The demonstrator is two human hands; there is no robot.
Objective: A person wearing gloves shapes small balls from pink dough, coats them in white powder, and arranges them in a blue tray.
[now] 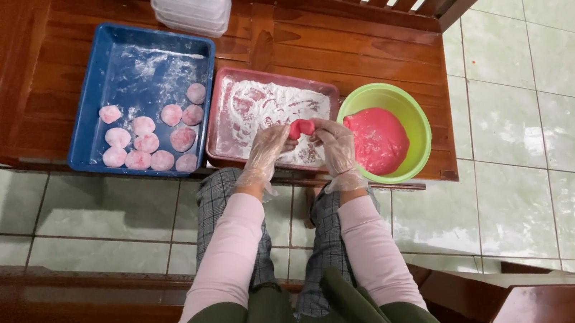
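Presently, the wooden table (360,38) carries everything, and items are noted in descending size. The blue tray (89,97), floured, holds about eleven pale pink balls (144,124), some touching. Beside it sits the pink tray (221,89) with a bed of white flour (263,106). The green bowl (416,114) at the right end holds a mass of red dough (375,140). A stack of clear lids (190,3) stands at the far edge. Both hands wear thin plastic gloves. The left hand (268,149) and right hand (334,143) are closed together on one red dough piece (301,127), held just above the pink tray. Risk, in my judgement: the sticky piece could cling to a loose glove, or drop beyond the near edge onto the floor tiles (549,117).
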